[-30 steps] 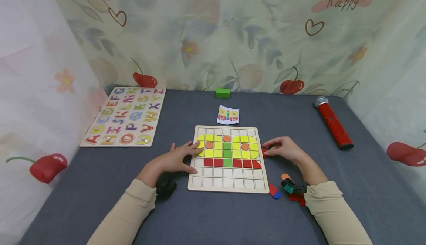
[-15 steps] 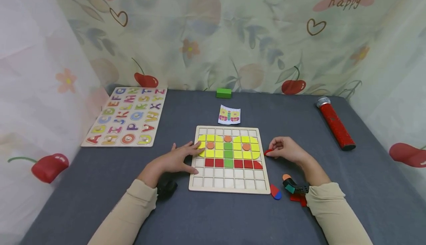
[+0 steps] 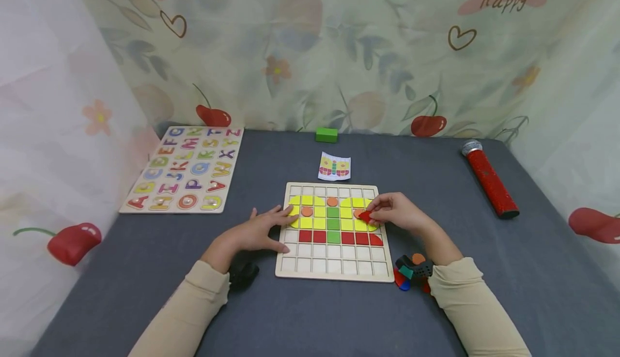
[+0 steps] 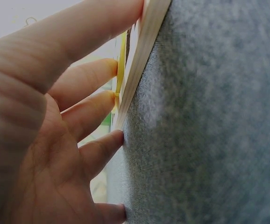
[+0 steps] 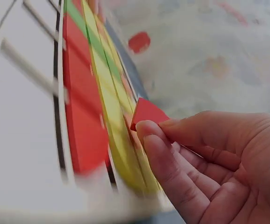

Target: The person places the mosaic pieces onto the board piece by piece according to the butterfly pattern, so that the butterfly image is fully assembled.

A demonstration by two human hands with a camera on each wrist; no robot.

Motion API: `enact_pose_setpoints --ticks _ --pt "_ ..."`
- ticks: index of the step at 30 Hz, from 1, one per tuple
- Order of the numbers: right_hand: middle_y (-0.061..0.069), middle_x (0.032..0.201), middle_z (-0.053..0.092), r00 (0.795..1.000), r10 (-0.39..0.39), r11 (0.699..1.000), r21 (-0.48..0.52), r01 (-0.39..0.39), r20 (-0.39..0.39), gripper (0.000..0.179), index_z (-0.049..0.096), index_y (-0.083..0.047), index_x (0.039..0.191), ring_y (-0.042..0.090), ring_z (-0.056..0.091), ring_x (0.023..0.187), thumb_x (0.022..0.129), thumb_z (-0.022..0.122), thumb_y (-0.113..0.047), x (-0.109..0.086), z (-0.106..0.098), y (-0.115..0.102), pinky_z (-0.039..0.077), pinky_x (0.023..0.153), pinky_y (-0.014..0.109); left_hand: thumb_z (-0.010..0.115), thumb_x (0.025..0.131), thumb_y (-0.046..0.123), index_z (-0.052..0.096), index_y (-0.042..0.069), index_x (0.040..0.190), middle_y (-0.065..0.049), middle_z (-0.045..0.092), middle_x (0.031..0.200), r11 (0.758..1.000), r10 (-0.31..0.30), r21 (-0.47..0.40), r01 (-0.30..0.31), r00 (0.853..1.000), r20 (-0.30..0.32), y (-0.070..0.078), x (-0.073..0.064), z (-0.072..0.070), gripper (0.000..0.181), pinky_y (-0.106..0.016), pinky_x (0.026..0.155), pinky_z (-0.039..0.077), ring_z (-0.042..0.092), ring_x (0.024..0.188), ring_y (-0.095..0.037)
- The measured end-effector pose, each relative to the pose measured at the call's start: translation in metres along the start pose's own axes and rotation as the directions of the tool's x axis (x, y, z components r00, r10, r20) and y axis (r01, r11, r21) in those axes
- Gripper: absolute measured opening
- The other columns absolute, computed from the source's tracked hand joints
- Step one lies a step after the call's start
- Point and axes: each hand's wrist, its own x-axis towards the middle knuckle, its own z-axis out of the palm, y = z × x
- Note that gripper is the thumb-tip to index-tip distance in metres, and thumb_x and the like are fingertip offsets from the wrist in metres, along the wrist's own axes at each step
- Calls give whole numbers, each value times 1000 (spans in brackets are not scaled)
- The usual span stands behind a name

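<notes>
A wooden grid board (image 3: 334, 267) lies mid-table, with yellow, green, orange and red tiles set in its upper and middle rows. My left hand (image 3: 259, 231) rests on its left edge, fingers spread; in the left wrist view two fingertips (image 4: 108, 98) touch a yellow tile and the thumb lies along the wooden rim. Over the board's right side, my right hand (image 3: 399, 214) pinches a red tile (image 5: 149, 113) with one curved edge between thumb and fingers. Below it, a row of red tiles (image 3: 347, 238) flanks the green column.
A picture card (image 3: 334, 167) with a butterfly pattern lies behind the board, and a green block (image 3: 326, 135) behind that. An alphabet puzzle (image 3: 181, 171) is at left, a red microphone (image 3: 490, 180) at right. Loose tiles (image 3: 403, 281) lie by the right wrist.
My right hand has picked up the red tile beside the board's right edge and carried it left over the yellow tiles. The left hand stays in place.
</notes>
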Motion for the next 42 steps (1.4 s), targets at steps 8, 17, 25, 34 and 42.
enact_pose_setpoints --ticks 8,17,25,34,42 --pt "14 89 67 995 -37 994 102 27 92 18 63 7 99 15 66 72 86 64 -6 22 35 -23 57 71 28 76 76 35 39 19 143 -3 22 156 1000 5 -6 -5 1000 3 -1 0 0 78 -68 106 -6 8 146 -30" --pt "12 91 68 986 -45 990 141 23 158 17 66 4 97 13 67 70 84 68 -8 42 75 -46 57 73 29 75 76 37 39 21 143 -3 21 156 1000 -1 -3 1 1000 14 0 0 -1 77 -70 105 -6 7 146 -30" --pt "9 86 69 973 -111 990 110 90 202 14 68 2 95 11 66 69 85 67 -8 52 104 -60 57 72 28 75 77 36 39 22 143 -2 21 156 1000 -8 -11 8 1000 6 0 0 -1 77 -69 105 -8 5 146 -29" --pt "5 94 70 969 -192 972 -109 210 153 13 73 -6 93 8 59 75 84 69 -13 55 122 -64 50 70 19 76 75 34 41 20 142 -2 22 155 999 -13 -32 13 1000 0 0 0 0 77 -70 105 -8 5 146 -30" --pt "3 89 70 965 -221 946 -209 248 143 9 74 -7 90 10 56 76 83 69 -12 53 127 -69 47 65 18 77 75 34 42 17 141 -4 23 155 999 0 -41 -1 1000 -4 -1 0 1 76 -70 104 -8 5 146 -31"
